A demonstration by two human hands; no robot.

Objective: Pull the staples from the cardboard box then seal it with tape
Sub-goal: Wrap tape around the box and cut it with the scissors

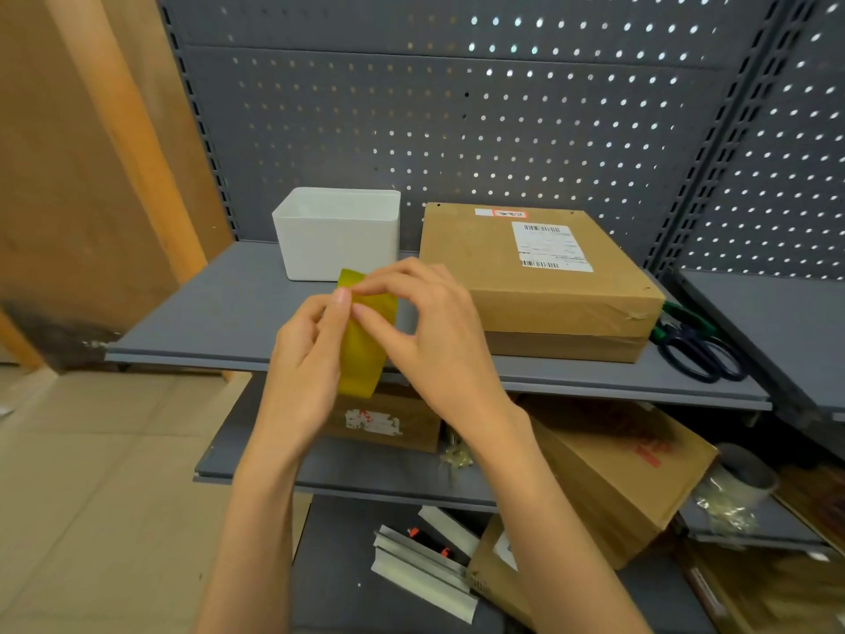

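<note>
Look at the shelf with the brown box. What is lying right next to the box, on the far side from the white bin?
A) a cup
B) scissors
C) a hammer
B: dark-handled scissors lie on the shelf beside the cardboard box, opposite the white bin.

Top shelf (228,313): bin (338,235) left, cardboard box (539,276) right of it, scissors (699,350) further right. Both hands (315,354) hold tape (366,340) before them.

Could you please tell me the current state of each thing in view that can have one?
Tape roll: held upright in both hands, above the shelf edge.
Left hand: pinching the tape.
Right hand: pinching the tape.
Cardboard box: closed, flat on the shelf.
White bin: upright, open-topped.
Scissors: lying beside the box.
</note>
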